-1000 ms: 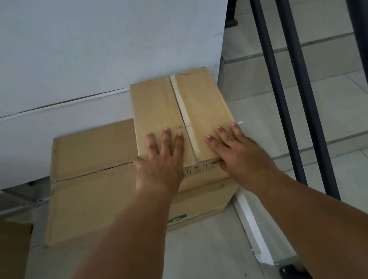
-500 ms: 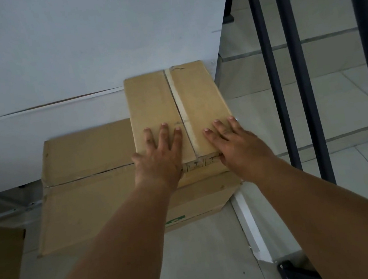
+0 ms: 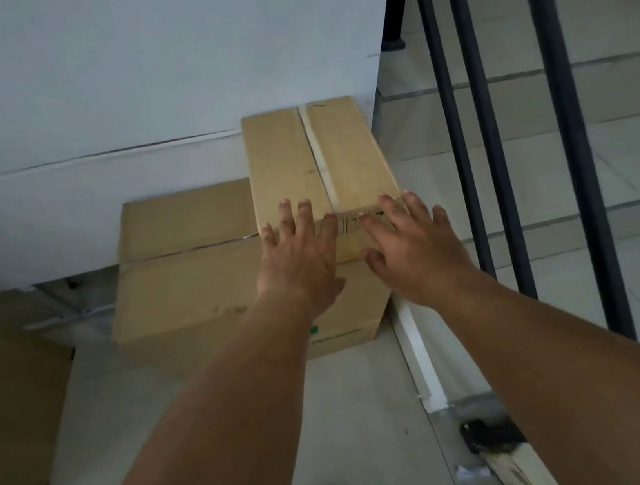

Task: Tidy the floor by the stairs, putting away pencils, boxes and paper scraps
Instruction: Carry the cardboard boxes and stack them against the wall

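Head view: small box (image 3: 338, 149) sat atop large box (image 3: 190, 268), at its rt end; L hand (image 3: 296, 262) and R hand (image 3: 414, 253), fingers straight, spread, holding nothing, lay at its near edge, prob. touching; best to push evenly w/ both palms, keeping it square.

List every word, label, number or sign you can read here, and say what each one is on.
No text here is legible enough to quote.
On the near end of the small cardboard box: a row of black marks, too blurred to read.
On the front face of the large cardboard box: a small green mark with a line of print beside it, too small to read.
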